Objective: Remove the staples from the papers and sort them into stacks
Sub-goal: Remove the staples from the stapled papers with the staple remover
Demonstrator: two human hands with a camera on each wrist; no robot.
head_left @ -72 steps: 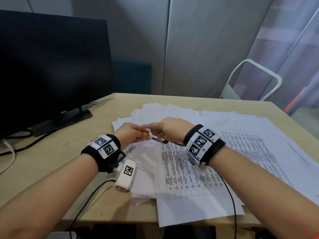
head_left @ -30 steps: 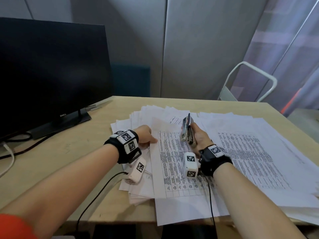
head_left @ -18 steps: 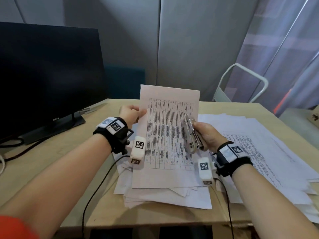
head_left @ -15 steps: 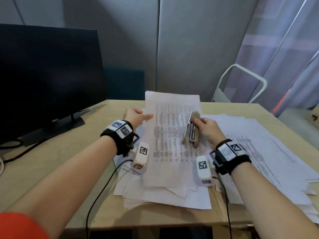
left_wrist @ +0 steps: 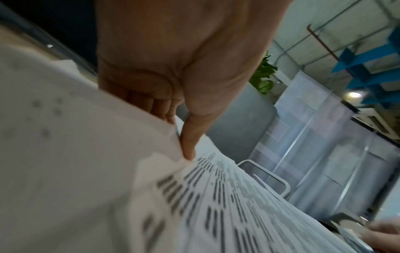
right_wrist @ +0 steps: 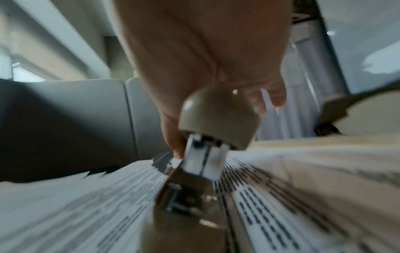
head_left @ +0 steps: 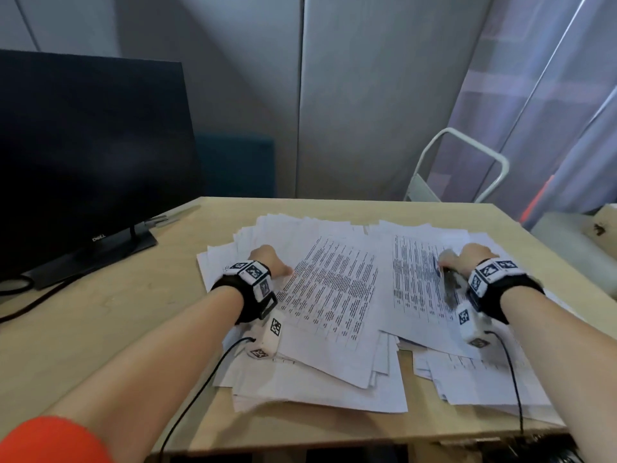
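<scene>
You look to be in the sorting step: two printed sheets lie apart, one on each spread of papers. Your left hand (head_left: 267,262) pinches the left edge of the left sheet (head_left: 334,289) atop the left stack (head_left: 317,389), thumb on top and fingers tucked under, as the left wrist view shows. Your right hand (head_left: 467,259) is curled round the beige stapler (head_left: 450,289), which rests on the right sheet (head_left: 417,279) topping the right stack (head_left: 484,379), toward the tabletop's (head_left: 100,329) right edge. Next, I judge, you need to let go of both sheets, square them on their stacks, then find another stapled set; no staple is clear enough to pick out. No containers show in any view.
</scene>
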